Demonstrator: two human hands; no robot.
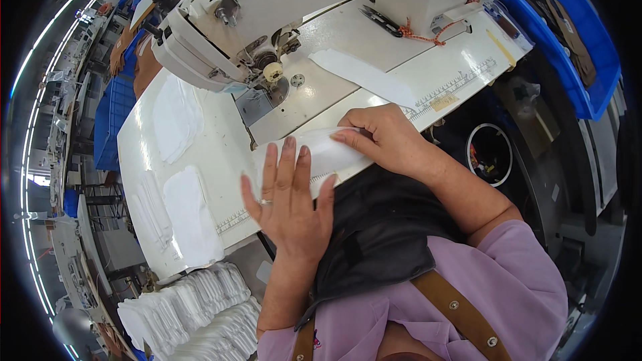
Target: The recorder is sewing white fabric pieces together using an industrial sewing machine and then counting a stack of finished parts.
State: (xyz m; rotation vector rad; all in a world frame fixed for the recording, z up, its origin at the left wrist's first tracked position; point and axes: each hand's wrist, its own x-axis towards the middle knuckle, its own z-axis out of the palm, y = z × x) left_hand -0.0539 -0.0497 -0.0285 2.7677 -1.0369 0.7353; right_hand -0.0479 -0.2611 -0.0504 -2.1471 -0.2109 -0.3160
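Note:
A white fabric piece [322, 152] lies along the front edge of the sewing machine table. My right hand [382, 135] pinches its right end between thumb and fingers. Over its left part my left hand [292, 194] is spread with fingers apart; whether the fingertips touch the cloth I cannot tell. The sewing machine head [207, 47] stands just beyond, its needle area above the metal plate [264, 103]. Another white fabric piece [361, 77] rests flat on the table to the right of the needle area.
White fabric pieces [177, 120] [192, 217] lie on the table's left side. Stacked white pieces [194, 301] sit below it at lower left. Black thread snips [381, 21] with an orange cord lie under the machine arm. A blue bin [598, 47] holding brown cloth stands at far right.

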